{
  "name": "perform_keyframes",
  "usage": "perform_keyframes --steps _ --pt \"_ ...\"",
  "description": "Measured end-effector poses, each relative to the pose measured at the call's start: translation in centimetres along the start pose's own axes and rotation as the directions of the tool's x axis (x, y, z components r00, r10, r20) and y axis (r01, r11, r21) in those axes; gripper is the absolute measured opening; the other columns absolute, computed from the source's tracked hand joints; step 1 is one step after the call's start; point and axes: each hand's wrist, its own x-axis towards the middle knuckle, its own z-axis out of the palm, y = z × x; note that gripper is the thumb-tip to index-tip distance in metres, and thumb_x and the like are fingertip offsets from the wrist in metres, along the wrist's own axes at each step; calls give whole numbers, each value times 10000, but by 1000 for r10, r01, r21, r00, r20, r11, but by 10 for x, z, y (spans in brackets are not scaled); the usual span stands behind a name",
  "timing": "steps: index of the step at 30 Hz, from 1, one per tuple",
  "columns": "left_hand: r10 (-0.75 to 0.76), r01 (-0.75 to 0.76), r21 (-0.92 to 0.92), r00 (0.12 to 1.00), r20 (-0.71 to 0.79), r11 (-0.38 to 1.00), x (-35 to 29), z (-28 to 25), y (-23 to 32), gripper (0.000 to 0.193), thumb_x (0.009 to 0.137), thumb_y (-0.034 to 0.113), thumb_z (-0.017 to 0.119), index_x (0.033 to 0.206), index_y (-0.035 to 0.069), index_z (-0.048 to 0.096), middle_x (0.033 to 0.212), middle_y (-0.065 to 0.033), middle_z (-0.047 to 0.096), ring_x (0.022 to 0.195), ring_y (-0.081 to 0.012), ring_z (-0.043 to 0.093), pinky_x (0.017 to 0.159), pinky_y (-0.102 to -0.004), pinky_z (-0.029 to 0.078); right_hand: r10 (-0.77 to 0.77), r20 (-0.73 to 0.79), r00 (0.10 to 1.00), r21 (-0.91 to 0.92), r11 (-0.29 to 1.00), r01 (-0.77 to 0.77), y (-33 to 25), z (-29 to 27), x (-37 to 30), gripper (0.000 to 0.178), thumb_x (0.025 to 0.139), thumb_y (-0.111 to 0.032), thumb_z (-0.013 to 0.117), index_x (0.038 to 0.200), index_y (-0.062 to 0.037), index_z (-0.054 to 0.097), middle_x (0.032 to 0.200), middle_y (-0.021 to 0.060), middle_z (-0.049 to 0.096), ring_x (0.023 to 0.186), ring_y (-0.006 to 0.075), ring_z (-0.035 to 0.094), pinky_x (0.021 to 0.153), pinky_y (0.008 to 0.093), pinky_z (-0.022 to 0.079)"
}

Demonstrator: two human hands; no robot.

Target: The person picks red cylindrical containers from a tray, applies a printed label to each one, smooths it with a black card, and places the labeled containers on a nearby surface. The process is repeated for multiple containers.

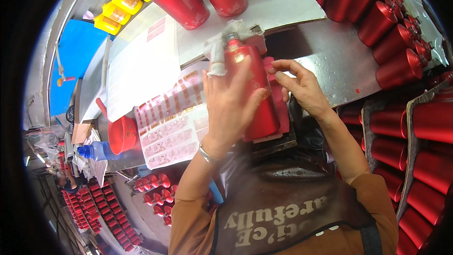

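A red metallic bottle (257,89) lies tilted in front of me, its neck pointing away, on a red-covered rest (282,108). My left hand (229,101) is over the bottle's left side, fingers stretched and apart, blurred by motion. Beside its right side is my right hand (302,87), fingers curled and the thumb close to the forefinger. Whatever that pinch may hold is too small to tell. Greyish-white cloth (217,54) wraps something around the bottle's neck. Left of the bottle lies a sheet of stickers (172,132) with gold and pinkish strips, some places bare.
White paper sheets (141,66) lie on the metal table (325,52). More red bottles (181,0) stand at the back, others (391,23) at the right. Racked red bottles (429,160) crowd my right side. A red dipper (122,134) and yellow bottles (127,1) are left.
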Motion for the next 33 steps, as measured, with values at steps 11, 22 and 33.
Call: perform_keyframes --steps 11,22,33 --pt "51 -26 -236 994 97 971 -19 -18 -18 704 812 243 811 1451 98 554 1623 -318 186 1444 -468 338 1139 -490 357 -1 75 997 -82 997 7 8 5 -8 465 1011 -243 632 1366 38 525 1249 97 624 660 68 574 613 227 502" --pt "-12 41 -357 997 83 933 -10 -15 -26 711 849 262 779 1485 91 511 1632 -292 203 1473 -424 319 1165 -468 323 28 67 997 -181 983 -15 -3 12 -1 507 1032 -265 607 1417 41 481 1184 77 633 667 59 567 605 223 492" --pt "18 -11 -306 1000 19 952 -11 -11 -19 626 868 169 752 1446 51 541 1569 -356 269 1369 -447 472 1093 -458 424 -8 106 994 -331 943 43 -9 14 -4 673 974 -360 681 1462 39 444 781 35 654 588 68 562 585 241 471"
